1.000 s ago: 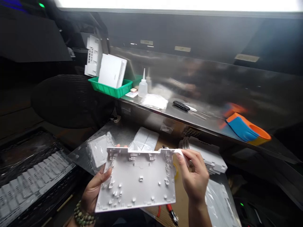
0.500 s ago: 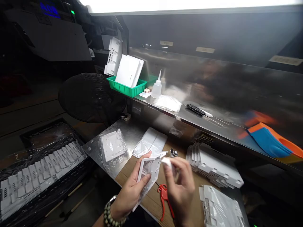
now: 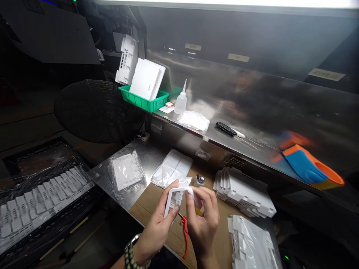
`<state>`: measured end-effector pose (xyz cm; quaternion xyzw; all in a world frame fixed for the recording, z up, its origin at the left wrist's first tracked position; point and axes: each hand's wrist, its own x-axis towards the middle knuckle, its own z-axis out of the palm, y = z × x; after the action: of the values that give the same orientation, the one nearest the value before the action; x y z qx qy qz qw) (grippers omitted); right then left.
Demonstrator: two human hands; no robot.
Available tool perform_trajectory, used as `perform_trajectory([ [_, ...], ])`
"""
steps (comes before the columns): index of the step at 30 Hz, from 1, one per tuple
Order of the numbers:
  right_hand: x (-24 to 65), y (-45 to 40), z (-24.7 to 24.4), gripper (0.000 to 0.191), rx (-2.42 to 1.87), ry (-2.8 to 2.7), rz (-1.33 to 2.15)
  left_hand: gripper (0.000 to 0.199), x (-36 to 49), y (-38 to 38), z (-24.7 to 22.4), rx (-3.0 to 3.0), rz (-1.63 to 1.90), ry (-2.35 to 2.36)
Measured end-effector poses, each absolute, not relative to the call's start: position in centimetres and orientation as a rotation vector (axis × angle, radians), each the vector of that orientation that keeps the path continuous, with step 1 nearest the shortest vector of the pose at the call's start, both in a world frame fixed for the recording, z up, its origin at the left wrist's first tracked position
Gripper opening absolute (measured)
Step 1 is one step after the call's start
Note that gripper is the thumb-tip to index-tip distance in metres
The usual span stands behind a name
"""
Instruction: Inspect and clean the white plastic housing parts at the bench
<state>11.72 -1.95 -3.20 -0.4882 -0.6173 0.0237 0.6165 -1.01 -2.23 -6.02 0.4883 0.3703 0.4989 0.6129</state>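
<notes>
My left hand (image 3: 157,226) grips a white plastic cover (image 3: 171,200), tilted up so its slotted inner side shows. Fingers of my right hand (image 3: 204,215) pinch a small white cloth (image 3: 190,190) and press it to the cover's upper right corner. Part of the cloth is hidden behind those fingers. Under the hands, a red-handled tool (image 3: 185,233) with a thin metal rod lies on the brown board (image 3: 146,200). Just beyond my right hand stands a small bottle with a metal top (image 3: 199,180).
White covers stand stacked (image 3: 244,190) at right, with bagged covers (image 3: 249,239) nearer. Another bagged cover (image 3: 127,172) lies left. The shelf carries a green tray (image 3: 144,102), a squeeze bottle (image 3: 180,103) and a blue-orange holder (image 3: 311,164). A crate of covers (image 3: 45,201) sits lower left.
My right hand has moved left with the cloth, from beside the cover onto its upper corner. The whole view has shifted slightly.
</notes>
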Motion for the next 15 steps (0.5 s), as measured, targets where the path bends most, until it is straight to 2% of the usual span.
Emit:
perform_trajectory([
  [3, 11.9, -1.8, -3.3, 0.02, -1.131, -1.439, 0.06, 0.053, -0.9, -2.1, -6.0, 1.131, 1.136, 0.863],
  [6, 13.8, -0.3, -5.4, 0.014, -1.227, -1.393, 0.057, 0.054, -0.9, -2.0, -5.8, 1.153, 1.142, 0.888],
  [7, 15.0, 0.4, -6.8, 0.016, -1.315, -1.358, 0.064, 0.054, -1.0, -2.0, -5.7, 1.151, 1.142, 0.899],
  [11, 21.0, 3.2, -15.4, 0.046, -1.822, -1.265, 0.209, 0.058, -1.7, -2.1, -5.2, 1.0, 1.133, 0.9],
  [15, 25.1, 3.8, -23.1, 0.046, -2.015, -1.3, 0.349, 0.072, -3.1, -2.4, -5.0, 0.684, 1.127, 0.817],
])
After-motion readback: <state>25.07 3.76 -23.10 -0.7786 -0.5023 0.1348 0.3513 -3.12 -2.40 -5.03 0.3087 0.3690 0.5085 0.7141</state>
